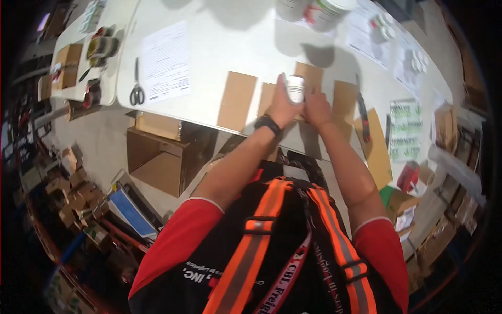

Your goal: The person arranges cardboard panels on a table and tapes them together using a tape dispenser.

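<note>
My left hand (285, 109) is closed around a small white bottle (295, 88) with a printed label, above the near part of the white table (209, 47). Right beside it, my right hand (317, 109) has its fingers curled in; what they hold, if anything, is hidden. Behind the hands lies a flat cardboard piece (309, 74), partly covered by them. Another cardboard piece (266, 98) shows at the left of my left hand, a larger one (237, 101) farther left, and one more (345, 99) to the right of my right hand.
A box cutter (363, 118) lies at the right by a long cardboard strip (377, 152). Scissors (137, 91) and a printed sheet (166, 62) are at the left. White tubs (327, 11) stand at the back. An open cardboard box (157, 159) sits below the table edge.
</note>
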`<state>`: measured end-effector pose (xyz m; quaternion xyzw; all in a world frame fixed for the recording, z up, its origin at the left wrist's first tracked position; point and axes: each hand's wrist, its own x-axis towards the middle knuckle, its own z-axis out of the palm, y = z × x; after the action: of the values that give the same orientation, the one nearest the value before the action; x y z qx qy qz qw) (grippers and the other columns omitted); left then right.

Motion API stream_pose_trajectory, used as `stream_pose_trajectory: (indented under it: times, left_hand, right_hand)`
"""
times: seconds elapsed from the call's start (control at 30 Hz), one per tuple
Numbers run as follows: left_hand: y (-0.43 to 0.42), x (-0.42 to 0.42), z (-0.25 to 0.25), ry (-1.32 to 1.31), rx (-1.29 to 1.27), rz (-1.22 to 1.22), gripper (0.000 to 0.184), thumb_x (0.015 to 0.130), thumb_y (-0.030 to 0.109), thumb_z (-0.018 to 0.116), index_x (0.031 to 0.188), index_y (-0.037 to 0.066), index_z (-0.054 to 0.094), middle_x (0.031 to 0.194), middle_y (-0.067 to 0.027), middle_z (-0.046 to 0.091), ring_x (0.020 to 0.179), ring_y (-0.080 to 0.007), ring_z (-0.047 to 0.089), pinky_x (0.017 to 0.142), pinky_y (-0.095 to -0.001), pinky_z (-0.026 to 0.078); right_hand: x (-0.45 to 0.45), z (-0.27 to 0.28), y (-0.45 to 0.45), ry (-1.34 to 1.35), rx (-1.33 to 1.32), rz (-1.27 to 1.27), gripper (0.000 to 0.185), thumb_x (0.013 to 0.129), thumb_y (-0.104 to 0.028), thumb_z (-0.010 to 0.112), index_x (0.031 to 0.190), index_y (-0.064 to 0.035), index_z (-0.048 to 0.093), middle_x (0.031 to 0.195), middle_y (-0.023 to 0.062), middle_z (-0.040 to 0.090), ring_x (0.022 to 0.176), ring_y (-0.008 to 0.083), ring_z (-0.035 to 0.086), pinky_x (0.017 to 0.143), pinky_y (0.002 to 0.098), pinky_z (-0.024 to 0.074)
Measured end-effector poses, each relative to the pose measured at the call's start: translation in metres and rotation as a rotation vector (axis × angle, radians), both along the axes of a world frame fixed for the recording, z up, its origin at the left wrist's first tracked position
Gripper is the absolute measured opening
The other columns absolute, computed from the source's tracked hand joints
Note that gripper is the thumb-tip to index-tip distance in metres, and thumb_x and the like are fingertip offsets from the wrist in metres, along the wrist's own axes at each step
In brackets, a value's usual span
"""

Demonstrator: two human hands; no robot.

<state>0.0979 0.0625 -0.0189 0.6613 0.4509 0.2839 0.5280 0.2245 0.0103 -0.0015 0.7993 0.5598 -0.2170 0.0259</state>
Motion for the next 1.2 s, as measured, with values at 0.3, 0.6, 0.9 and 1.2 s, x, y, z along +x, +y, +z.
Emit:
stream_pose_trajectory:
  times: [0.3, 0.6, 0.9, 1.2]
  left_hand:
    - [0.137, -0.153, -0.004, 0.028, 0.079, 0.587, 0.083, 0.071, 0.018, 0.077, 0.136, -0.009, 0.035, 0.126, -0.0219, 0.051, 0.117, -0.0299, 0.051, 0.103, -0.0384, 0.039]
    - [0.177, -0.285, -0.022, 0.204, 0.112, 0.692, 0.091, 0.062, 0.018, 0.089, 0.132, -0.009, 0.036, 0.127, -0.0219, 0.049, 0.118, -0.0301, 0.050, 0.104, -0.0384, 0.038]
    - [0.009, -0.113, 0.024, 0.299, 0.468, -0.189, 0.055, 0.082, 0.011, 0.065, 0.134, 0.006, 0.049, 0.138, -0.0201, 0.048, 0.130, -0.0386, 0.041, 0.110, -0.0471, 0.031]
    - [-0.021, -0.071, -0.006, 0.574, 0.631, -0.478, 0.056, 0.088, 0.031, 0.060, 0.137, 0.008, 0.046, 0.146, -0.0172, 0.037, 0.137, -0.0378, 0.030, 0.113, -0.0517, 0.023]
  right_hand:
    - [-0.002, 0.016, 0.000, 0.007, -0.042, -0.012, 0.081, 0.072, -0.036, 0.076, 0.142, -0.0192, 0.039, 0.122, 0.0203, 0.046, 0.097, 0.0374, 0.057, 0.074, 0.0458, 0.0545]
    - [-0.001, 0.010, -0.002, 0.002, -0.022, -0.014, 0.080, 0.071, -0.036, 0.074, 0.141, -0.0182, 0.040, 0.119, 0.0188, 0.046, 0.096, 0.0375, 0.056, 0.075, 0.0467, 0.0537]
    - [-0.002, 0.017, 0.000, 0.023, -0.026, -0.029, 0.080, 0.070, -0.038, 0.076, 0.140, -0.0191, 0.043, 0.119, 0.0180, 0.045, 0.094, 0.0362, 0.057, 0.074, 0.0458, 0.0544]
    - [-0.003, 0.006, -0.005, -0.028, 0.031, 0.004, 0.083, 0.070, -0.040, 0.076, 0.142, -0.0201, 0.040, 0.120, 0.0185, 0.044, 0.094, 0.0362, 0.057, 0.073, 0.0443, 0.0556]
